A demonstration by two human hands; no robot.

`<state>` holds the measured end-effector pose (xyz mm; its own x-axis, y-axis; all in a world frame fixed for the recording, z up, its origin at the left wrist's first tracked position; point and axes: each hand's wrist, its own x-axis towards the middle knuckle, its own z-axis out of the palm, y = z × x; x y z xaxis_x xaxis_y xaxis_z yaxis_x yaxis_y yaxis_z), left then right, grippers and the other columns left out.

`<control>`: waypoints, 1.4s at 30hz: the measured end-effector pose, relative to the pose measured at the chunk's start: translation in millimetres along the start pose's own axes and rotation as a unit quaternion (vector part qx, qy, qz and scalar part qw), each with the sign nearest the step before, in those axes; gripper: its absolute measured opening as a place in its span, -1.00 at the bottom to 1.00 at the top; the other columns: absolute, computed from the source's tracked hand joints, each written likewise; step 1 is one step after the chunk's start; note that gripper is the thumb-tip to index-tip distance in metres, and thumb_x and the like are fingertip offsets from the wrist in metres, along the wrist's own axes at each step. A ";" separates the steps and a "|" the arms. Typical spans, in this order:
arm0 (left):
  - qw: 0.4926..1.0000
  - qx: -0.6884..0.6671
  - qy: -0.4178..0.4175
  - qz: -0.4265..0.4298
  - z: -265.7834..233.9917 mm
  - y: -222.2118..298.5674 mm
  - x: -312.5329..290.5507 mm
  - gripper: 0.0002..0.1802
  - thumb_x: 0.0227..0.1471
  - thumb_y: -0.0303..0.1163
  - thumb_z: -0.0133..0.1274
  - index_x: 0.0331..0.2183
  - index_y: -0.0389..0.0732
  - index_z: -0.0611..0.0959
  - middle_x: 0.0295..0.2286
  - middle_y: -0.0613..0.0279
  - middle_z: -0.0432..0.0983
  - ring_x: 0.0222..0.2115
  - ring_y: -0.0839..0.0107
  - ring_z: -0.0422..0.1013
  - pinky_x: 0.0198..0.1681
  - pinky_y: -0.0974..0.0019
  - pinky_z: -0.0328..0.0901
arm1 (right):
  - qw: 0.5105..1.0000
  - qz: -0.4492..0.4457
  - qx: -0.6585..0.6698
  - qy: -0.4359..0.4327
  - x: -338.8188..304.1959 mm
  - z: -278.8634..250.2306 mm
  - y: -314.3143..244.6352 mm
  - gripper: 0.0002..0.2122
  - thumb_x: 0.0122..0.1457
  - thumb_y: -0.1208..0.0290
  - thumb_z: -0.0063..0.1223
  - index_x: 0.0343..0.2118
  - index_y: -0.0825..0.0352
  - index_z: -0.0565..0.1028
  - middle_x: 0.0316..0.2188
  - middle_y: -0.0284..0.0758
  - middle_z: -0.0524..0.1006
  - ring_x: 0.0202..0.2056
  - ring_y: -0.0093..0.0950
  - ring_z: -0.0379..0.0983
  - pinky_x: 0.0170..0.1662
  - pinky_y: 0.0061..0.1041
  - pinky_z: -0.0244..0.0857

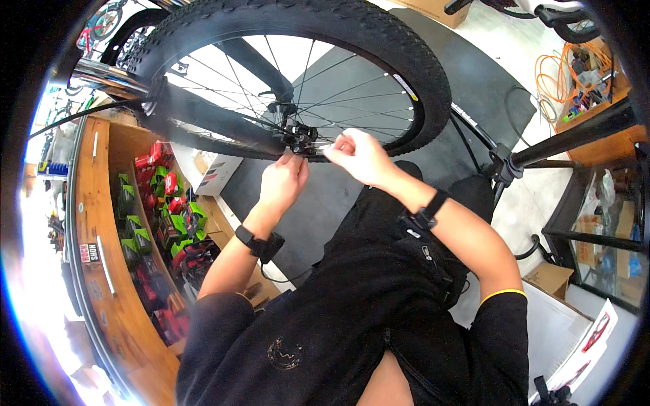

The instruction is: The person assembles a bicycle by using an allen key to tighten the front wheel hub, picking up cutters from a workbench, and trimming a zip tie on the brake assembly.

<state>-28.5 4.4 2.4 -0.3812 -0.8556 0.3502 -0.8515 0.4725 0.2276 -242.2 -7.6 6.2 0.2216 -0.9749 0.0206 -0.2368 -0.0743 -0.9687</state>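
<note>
A bicycle wheel with a knobby black tyre [425, 64] and thin spokes fills the upper middle, beside a dark fork leg [217, 115]. At the lower end of that leg, by the hub, sits a small black disc brake caliper [300, 139]. My left hand [286, 181] is just below the caliper, its fingers closed together against its underside; what they grip is hidden. To the right of the caliper, my right hand [362, 157] has thumb and fingers in a pinch. A small pale, shiny bit shows by its fingertips, too small to name.
A wooden cabinet [101, 203] with red and green packaged goods [179, 203] stands left. Under the wheel lies a dark mat [271, 203]. A black work stand arm [569, 135] crosses at right, near an orange cable [548, 71] and a glass-fronted case [602, 237].
</note>
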 end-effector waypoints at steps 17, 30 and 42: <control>0.762 -0.520 0.001 -0.385 -30.6 17.8 7.4 -0.63 0.14 -0.13 0.06 -0.40 -0.30 0.62 -0.58 0.32 0.50 -0.62 0.60 0.35 -0.47 0.52 0.26 | 0.989 -0.123 -0.052 -0.057 -10.1 20.2 25.8 -0.83 0.21 0.40 -0.06 -0.29 0.40 0.47 -0.42 -0.06 0.51 -0.32 -0.04 0.45 -0.26 -0.21 0.31; 0.656 -0.639 -0.021 -0.401 -36.5 15.3 6.7 -0.66 0.16 -0.20 0.05 -0.39 -0.34 0.64 -0.62 0.34 0.48 -0.63 0.61 0.32 -0.48 0.49 0.27 | 0.989 -0.103 -0.049 -0.092 -3.0 10.8 11.1 -0.87 0.16 0.42 -0.01 -0.40 0.40 0.47 -0.47 -0.07 0.49 -0.37 -0.03 0.42 -0.32 -0.22 0.29; 0.663 -0.627 -0.037 -0.408 -40.2 13.3 6.8 -0.68 0.15 -0.23 0.05 -0.39 -0.33 0.64 -0.61 0.34 0.49 -0.63 0.60 0.32 -0.47 0.49 0.28 | 0.937 -0.187 -0.284 -0.081 7.0 11.9 9.6 -0.86 0.09 0.36 0.01 -0.47 0.33 0.48 -0.52 -0.11 0.53 -0.38 -0.12 0.50 -0.33 -0.15 0.33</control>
<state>-27.9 13.4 44.3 -0.0337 -0.9206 -0.3892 0.1660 -0.3891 0.9061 -231.7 -12.6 -5.8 0.5199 -0.8168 0.2503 -0.5683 -0.5494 -0.6126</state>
